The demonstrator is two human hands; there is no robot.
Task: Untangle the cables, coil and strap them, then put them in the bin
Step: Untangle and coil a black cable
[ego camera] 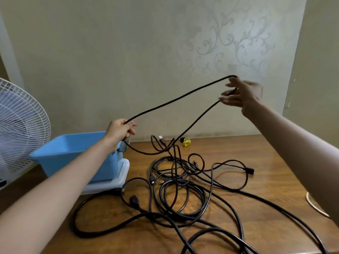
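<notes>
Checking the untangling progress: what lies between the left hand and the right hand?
Head view: one stretch of black cable, in mid-air, running from left hand up to right hand.

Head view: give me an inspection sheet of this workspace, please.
Surface: wooden table, with cables spread across its middle.
Job's things: blue bin at left, on a translucent lid; yellow strap near the wall.
Clutter: pale cord at right edge, partly hidden by the arm.
Hands: left hand grips lifted cable; right hand, fingers spread, carries its loop.
Cables: black tangle lies uncoiled and unstrapped on the table.
Surroundings: white fan at left; patterned wall behind.
</notes>
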